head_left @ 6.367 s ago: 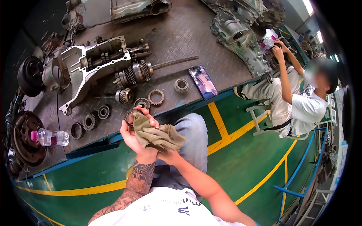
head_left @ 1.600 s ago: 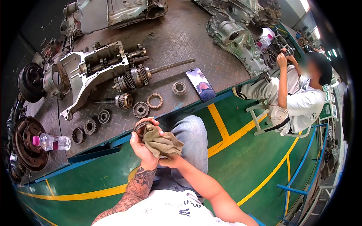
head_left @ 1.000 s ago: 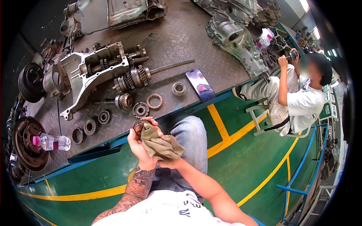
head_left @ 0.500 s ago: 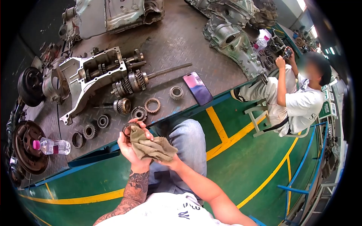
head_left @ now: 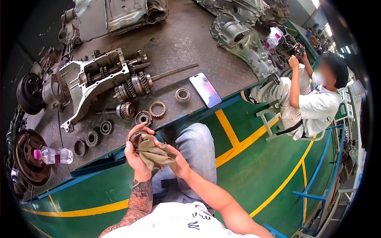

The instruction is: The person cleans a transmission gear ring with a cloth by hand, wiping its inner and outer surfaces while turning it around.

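My left hand (head_left: 136,157) is curled round a dark metal ring (head_left: 136,136), partly hidden by a brown-green rag (head_left: 152,152). My right hand (head_left: 180,162) grips the rag from the right side and presses it to the ring. Both hands are over my lap, just off the table's near edge. Close to them on the table lie a small toothed bearing-like ring (head_left: 143,118), a bronze-coloured toothed ring (head_left: 157,109) and a short gear shaft (head_left: 125,110). A round bearing (head_left: 106,127), a gear (head_left: 92,138) and a toothed sleeve (head_left: 80,148) lie in a row further left.
On the metal table (head_left: 174,47) rest an open gearbox housing (head_left: 93,89), a gear shaft (head_left: 133,87), another gear (head_left: 182,95), a phone (head_left: 205,90) and a water bottle (head_left: 55,154). A large casing (head_left: 238,39) stands behind. A seated person (head_left: 313,95) handles a part at right.
My right hand has come up from beneath the rag to its right side, and the rag is more bunched. The phone's screen looks brighter. The view has shifted slightly.
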### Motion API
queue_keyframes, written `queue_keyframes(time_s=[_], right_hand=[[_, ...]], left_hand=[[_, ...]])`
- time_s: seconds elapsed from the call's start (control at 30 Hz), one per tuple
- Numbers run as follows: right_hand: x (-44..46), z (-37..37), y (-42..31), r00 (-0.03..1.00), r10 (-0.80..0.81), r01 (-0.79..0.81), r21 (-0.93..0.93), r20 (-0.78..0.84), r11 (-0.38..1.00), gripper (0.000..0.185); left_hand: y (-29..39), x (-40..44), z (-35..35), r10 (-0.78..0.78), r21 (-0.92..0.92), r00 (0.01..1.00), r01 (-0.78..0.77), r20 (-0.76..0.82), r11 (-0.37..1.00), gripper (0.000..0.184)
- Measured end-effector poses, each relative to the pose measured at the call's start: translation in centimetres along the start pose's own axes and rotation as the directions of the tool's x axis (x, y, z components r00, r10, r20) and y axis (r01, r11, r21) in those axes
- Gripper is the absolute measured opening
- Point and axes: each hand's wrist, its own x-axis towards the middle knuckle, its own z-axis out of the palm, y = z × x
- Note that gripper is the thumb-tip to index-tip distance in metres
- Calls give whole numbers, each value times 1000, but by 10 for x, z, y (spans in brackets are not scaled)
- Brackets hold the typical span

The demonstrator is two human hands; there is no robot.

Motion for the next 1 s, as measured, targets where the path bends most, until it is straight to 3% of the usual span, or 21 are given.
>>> queue_keyframes(time_s=[0.17, 0.33, 0.7, 0.9, 1.0], right_hand=[[-5, -9, 6, 1000, 12, -12, -43, -3, 999, 84], [1, -1, -9, 996, 88, -86, -121, 16, 989, 93], [0, -12, 0, 996, 85, -87, -134, -19, 987, 94], [5, -1, -4, 998, -28, 15, -257, -49, 966, 103], [12, 13, -10, 973, -218, 184, -318, -74, 930, 101]], left_hand=[[-3, -6, 5, -95, 202, 991, 75, 92, 976, 74], [-4, -10, 13, -113, 420, 979, 31, 172, 907, 78], [-12, -9, 7, -66, 523, 924, -153, 377, 839, 68], [-10, -4, 8, 1, 576, 897, -285, 443, 766, 66], [-12, -7, 6, -2, 575, 895, -285, 447, 767, 65]])
